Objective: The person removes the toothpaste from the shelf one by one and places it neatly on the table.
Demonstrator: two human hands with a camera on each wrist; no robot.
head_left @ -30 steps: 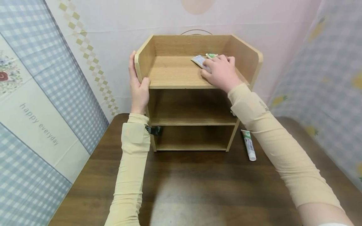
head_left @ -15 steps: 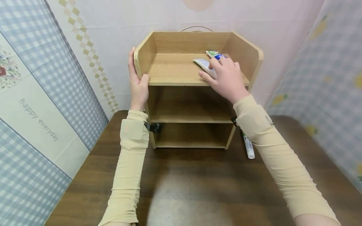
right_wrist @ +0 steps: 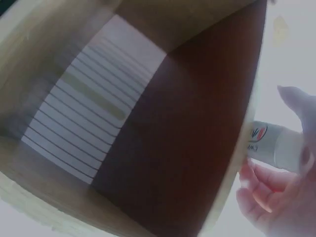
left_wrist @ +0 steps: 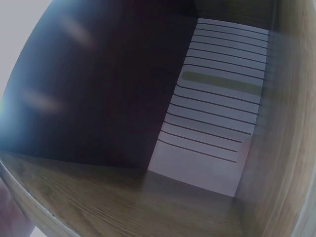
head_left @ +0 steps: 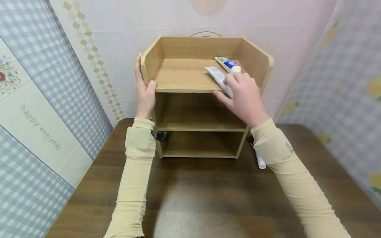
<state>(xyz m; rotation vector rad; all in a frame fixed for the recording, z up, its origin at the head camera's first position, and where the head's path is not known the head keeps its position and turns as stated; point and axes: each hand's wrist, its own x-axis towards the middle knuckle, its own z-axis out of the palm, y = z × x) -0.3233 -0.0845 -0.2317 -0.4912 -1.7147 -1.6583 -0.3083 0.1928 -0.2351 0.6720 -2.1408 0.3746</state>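
Note:
A small wooden shelf unit (head_left: 190,91) stands on the table, and my left hand (head_left: 145,94) grips its left side panel, thumb at the front edge. In the head view my right hand (head_left: 245,99) holds a pale toothpaste tube (head_left: 218,76) between thumb and fingers, over the front edge of the top board. The right wrist view shows the tube's cap end (right_wrist: 276,145) between my fingers. Behind it, a blue, white and green toothpaste tube (head_left: 228,63) lies on the top board. The left wrist view looks into a shelf compartment (left_wrist: 113,187).
Another tube (head_left: 261,161) lies on the dark wooden table (head_left: 190,198) right of the shelf, partly hidden by my right sleeve. A pale cloth wall (head_left: 119,19) stands behind the shelf, with checked cloth (head_left: 26,23) at the left.
My right hand has drawn the pale tube toward me, to the front edge of the top board. More of the blue tube now shows. My left hand keeps its grip.

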